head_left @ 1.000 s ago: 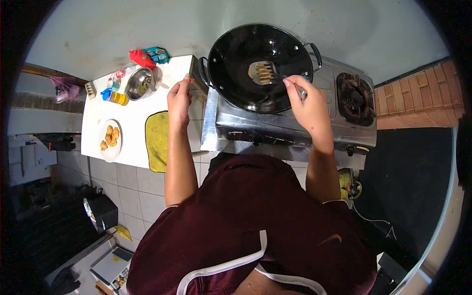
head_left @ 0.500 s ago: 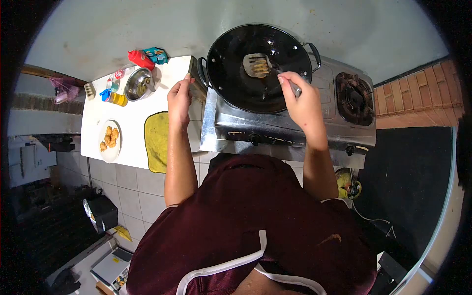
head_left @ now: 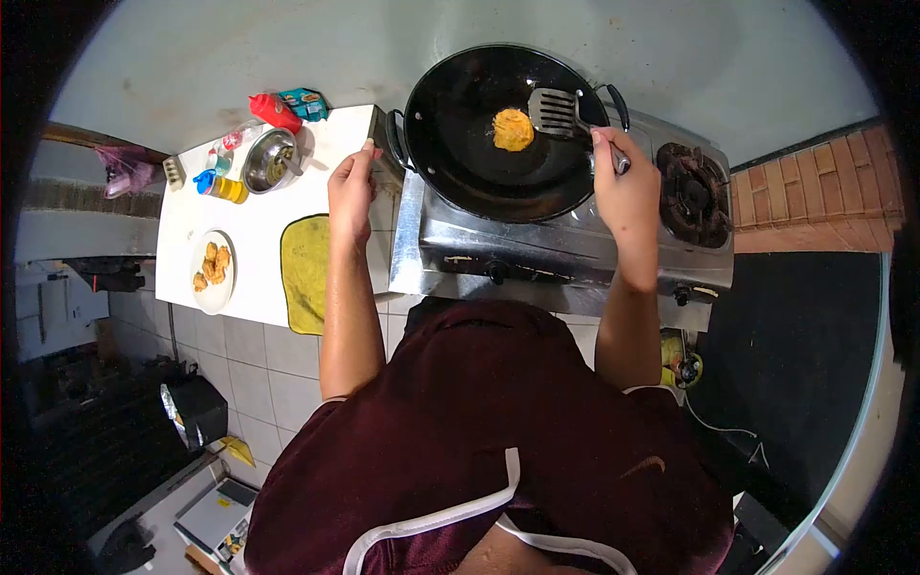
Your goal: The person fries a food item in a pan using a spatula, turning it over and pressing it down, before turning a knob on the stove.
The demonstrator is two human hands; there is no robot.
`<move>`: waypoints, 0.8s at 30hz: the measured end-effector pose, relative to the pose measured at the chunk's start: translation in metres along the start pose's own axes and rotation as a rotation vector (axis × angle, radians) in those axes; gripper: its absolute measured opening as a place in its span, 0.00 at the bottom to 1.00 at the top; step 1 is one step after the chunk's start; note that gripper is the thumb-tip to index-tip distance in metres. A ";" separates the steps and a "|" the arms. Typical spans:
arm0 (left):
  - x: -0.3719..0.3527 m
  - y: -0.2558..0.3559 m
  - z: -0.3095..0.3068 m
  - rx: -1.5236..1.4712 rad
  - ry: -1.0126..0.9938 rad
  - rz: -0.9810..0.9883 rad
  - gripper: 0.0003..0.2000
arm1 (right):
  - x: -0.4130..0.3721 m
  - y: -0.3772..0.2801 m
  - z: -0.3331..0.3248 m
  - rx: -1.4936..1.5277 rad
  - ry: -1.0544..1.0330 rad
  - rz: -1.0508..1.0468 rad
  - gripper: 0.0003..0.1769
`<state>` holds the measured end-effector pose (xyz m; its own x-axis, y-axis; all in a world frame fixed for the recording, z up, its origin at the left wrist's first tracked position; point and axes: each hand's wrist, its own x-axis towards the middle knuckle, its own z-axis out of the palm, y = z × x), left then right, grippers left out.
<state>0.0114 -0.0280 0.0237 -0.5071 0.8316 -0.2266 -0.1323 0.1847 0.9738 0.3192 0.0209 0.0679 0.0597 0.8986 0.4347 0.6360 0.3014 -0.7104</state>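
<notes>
My right hand (head_left: 630, 182) is closed round the handle of a slotted metal spatula (head_left: 553, 113). Its head is over the right part of a black wok (head_left: 460, 177), just right of a flat golden fried piece of food (head_left: 514, 130). Between the spatula head and the food shows a narrow gap. My left hand (head_left: 352, 192) hovers over the counter's right edge, beside the wok's left handle (head_left: 394, 139) and apart from it. Its fingers are curled and pressed together; whether they pinch anything is hidden.
The wok sits on a steel gas stove (head_left: 422, 249) with a bare burner (head_left: 692, 195) to its right. On the white counter (head_left: 259, 225) are a plate (head_left: 213, 299) of fried pieces, a metal bowl (head_left: 257, 171), a yellow cloth (head_left: 306, 278), several bottles and a teal packet (head_left: 305, 103).
My right hand and the spatula have moved right, away from the wok's middle. The food, formerly beneath the spatula, now lies uncovered and shows a golden side. My left hand stays put.
</notes>
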 end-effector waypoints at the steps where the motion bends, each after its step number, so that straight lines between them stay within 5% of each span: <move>1: 0.001 -0.001 0.000 -0.003 0.002 0.003 0.15 | 0.000 -0.001 0.002 0.003 0.015 0.026 0.11; 11: 0.002 -0.003 -0.003 -0.001 0.006 -0.022 0.15 | 0.000 0.005 0.019 -0.075 0.035 0.035 0.12; 13: 0.002 -0.002 -0.001 -0.003 0.004 -0.016 0.15 | -0.002 0.006 0.023 -0.039 -0.020 0.210 0.13; 24: 0.002 -0.001 -0.002 -0.023 0.019 -0.001 0.14 | -0.007 -0.017 0.012 0.200 -0.028 0.381 0.15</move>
<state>0.0088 -0.0280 0.0222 -0.5226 0.8215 -0.2281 -0.1524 0.1732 0.9730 0.2988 0.0139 0.0700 0.2391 0.9651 0.1070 0.4103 -0.0006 -0.9119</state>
